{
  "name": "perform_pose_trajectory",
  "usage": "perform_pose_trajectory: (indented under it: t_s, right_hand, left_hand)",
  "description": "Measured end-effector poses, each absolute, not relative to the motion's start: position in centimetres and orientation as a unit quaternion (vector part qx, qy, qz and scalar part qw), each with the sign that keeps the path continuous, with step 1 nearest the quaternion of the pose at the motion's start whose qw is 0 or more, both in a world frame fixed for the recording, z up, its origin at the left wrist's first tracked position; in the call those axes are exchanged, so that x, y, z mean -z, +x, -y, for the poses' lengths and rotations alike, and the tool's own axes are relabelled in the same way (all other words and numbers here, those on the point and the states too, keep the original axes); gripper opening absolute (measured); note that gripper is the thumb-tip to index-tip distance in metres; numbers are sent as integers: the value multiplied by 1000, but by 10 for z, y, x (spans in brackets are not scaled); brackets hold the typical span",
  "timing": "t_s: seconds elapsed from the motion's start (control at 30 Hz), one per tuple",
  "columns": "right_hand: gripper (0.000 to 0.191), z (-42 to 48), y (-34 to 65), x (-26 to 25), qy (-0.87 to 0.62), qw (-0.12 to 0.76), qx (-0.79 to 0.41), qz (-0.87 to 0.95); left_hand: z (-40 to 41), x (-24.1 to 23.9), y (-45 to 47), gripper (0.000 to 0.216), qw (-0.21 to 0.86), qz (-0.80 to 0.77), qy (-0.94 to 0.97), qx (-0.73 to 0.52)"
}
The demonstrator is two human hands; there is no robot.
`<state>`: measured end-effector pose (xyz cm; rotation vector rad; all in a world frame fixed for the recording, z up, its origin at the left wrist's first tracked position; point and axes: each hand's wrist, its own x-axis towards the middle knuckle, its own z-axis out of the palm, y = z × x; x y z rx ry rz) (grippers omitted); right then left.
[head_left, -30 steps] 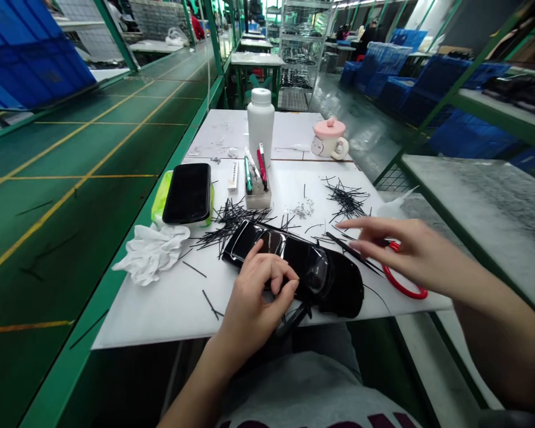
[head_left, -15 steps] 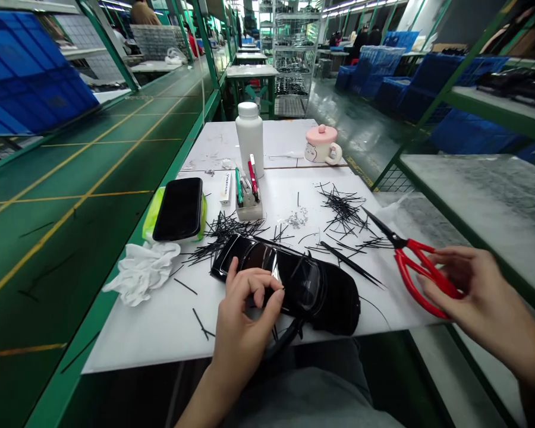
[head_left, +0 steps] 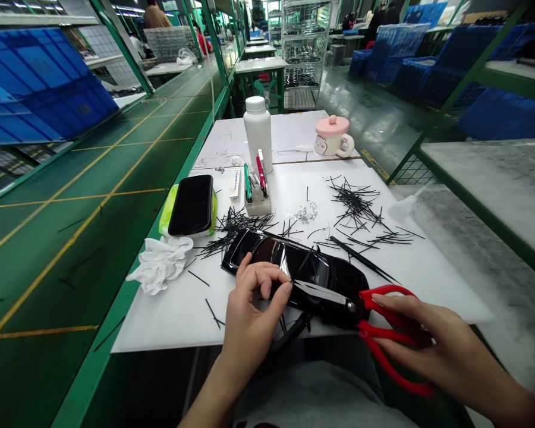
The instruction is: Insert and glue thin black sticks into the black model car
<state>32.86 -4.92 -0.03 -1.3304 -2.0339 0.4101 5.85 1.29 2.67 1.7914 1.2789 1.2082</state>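
A glossy black model car (head_left: 345,285) lies slantwise at the table's near edge. Over its near side my left hand (head_left: 261,303) pinches thumb and forefinger together; whatever sits between the fingertips is too small to make out. My right hand (head_left: 432,339) holds red-handled scissors (head_left: 395,324), their handles spread. The blades point left across the car, and the tips reach my left fingertips. Behind the car lie black tweezers (head_left: 361,258). Thin black strips form one pile (head_left: 354,202) at the right and another pile (head_left: 236,229) behind the car's left end.
On the white table (head_left: 160,324) stand a white bottle (head_left: 257,131), a pen holder (head_left: 258,205) and a pink-lidded mug (head_left: 333,138). A phone (head_left: 191,205) and crumpled white tissue (head_left: 160,264) lie left. A green conveyor (head_left: 129,238) runs alongside; a shelf (head_left: 494,166) stands right.
My right hand has brought the scissors left from the table's right side to my left fingertips, and their handles have spread. My left hand keeps its pinch. The view has shifted slightly.
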Motion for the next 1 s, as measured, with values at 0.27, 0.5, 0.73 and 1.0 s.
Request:
perform_pose_trajectory:
  t_s: [0.27,0.5,0.73,1.0]
  right_hand:
    - [37,49,326,7,-512,334,-170,773]
    - [33,51,324,4,-518,349,-186,758]
    - [36,51,325,6,-515,332,-185,768]
    - [37,53,326,13,-514,333,-168,773]
  left_hand:
    - [-13,-27,57,33,304,-484,677,-464]
    - [-11,-26,57,33,295,-488,677,-465]
    - [-12,-26,57,34,301,-488,675,-464]
    - [-12,-29,58,35,311,-492,669,-461]
